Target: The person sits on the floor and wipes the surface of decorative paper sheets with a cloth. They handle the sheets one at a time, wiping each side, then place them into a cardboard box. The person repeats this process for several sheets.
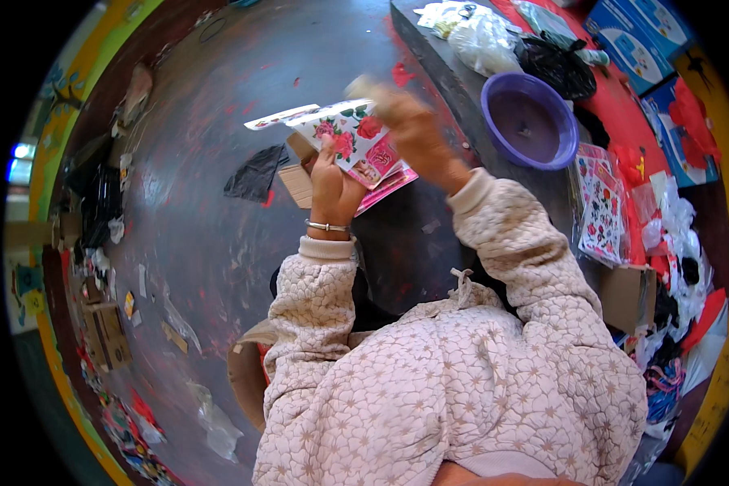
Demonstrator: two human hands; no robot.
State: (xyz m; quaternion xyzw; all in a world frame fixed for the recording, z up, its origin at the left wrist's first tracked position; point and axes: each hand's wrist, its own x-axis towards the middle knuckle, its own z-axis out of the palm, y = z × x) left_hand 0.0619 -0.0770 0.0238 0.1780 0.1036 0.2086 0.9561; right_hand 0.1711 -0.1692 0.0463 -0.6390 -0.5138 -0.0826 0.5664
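My left hand [332, 188], with a bangle at the wrist, grips a white sheet printed with red roses [356, 134], its thumb lying over the front. Another glossy sheet [279, 117] sticks out beyond its far left edge. Pink printed sheets [393, 185] show beneath it, at the right. My right hand [421, 138] is at the sheet's upper right, smeared by motion. Something pale blurs at its fingertips, and whether it holds anything cannot be made out. Behind my left hand is a piece of brown cardboard [297, 182].
A purple basin [569, 130] with dark liquid stands on a ledge at the right. Near it lie plastic bags [482, 40], a black bag [555, 65] and rose-printed sheets [599, 211]. A black plastic scrap [255, 172] lies on the floor; a cardboard box [105, 334] stands far left.
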